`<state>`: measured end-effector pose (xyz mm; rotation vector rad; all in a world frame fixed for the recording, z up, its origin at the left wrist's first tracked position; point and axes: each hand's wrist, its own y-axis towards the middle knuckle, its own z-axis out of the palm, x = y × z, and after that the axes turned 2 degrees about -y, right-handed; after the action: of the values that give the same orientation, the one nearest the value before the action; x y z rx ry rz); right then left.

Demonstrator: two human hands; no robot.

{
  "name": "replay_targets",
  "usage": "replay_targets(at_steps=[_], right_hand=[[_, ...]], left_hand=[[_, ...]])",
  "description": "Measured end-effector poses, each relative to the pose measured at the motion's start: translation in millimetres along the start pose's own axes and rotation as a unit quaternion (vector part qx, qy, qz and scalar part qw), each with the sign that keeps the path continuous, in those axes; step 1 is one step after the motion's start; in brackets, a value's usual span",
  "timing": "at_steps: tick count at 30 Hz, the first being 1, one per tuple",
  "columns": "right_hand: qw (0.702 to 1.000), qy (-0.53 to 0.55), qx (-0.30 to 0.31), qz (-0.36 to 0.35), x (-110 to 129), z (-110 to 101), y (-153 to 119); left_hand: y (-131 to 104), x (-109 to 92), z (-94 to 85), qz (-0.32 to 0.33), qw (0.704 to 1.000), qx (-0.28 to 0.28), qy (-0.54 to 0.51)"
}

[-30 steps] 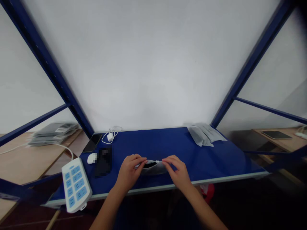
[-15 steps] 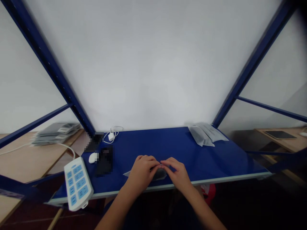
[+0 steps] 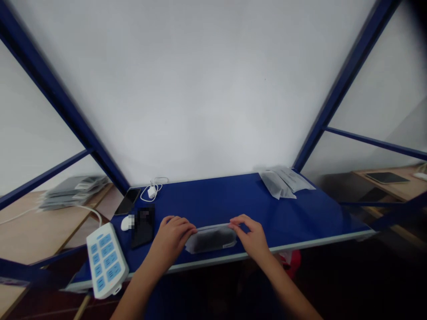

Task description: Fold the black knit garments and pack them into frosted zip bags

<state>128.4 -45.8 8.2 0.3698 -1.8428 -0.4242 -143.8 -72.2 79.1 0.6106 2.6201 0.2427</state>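
Observation:
Between my hands, near the front edge of the blue table [image 3: 200, 200], is a translucent plastic bag [image 3: 213, 239] with something dark inside that I cannot make out. My left hand [image 3: 174, 235] pinches the left end of the bag's upper edge between thumb and fingers. At the right end of that same edge, my right hand [image 3: 250, 234] has a like pinch. The edge runs fairly straight from one hand to the other, and the bag's body lies below it towards me.
A white power strip [image 3: 106, 260] with blue sockets sits at the front left. Beside it are a white mouse [image 3: 126, 223], a black flat item [image 3: 143, 226], a dark phone [image 3: 128, 201] and a white charger with cable [image 3: 152, 192]. Frosted bags [image 3: 278, 183] lie back right.
My hands were together at the middle of the bag's edge. They have moved apart to its two ends, and more of the bag shows. The view has shifted slightly.

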Motion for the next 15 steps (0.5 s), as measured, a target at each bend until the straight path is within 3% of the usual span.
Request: replay_targets(at_steps=[5, 15], right_hand=[[1.0, -0.005, 0.015, -0.014, 2, -2, 3], [0.98, -0.099, 0.095, -0.146, 13, 3, 3]], left_hand=[[-11, 10, -5.0, 0.003, 0.999, 0.0, -0.037], [-4, -18, 2.6, -0.135, 0.958, 0.044, -0.25]])
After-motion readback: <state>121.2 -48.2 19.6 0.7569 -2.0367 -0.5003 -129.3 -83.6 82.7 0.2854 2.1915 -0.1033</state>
